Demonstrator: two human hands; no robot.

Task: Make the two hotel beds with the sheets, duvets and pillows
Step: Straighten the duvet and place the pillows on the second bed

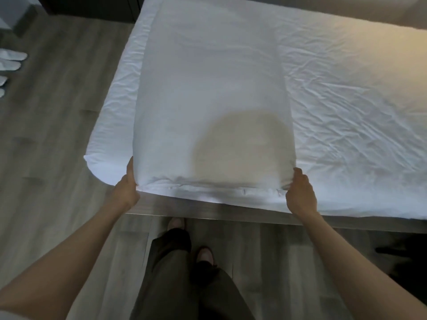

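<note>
Our left hand (128,184) closes its fingers on the near left corner of the white pillow (212,107), and our right hand (300,192) pinches the near right corner. Both arms reach forward, bare and nearly straight. The pillow lies lengthwise on the wrinkled white sheet (346,100) near the bed's (254,214) left edge, its seam toward us.

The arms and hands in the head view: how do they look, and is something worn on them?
Both forearms are bare, with no sleeve showing. The left hand and the right hand wear no gloves, and I see no watch, ring or bracelet. Below them are dark trousers.
</note>
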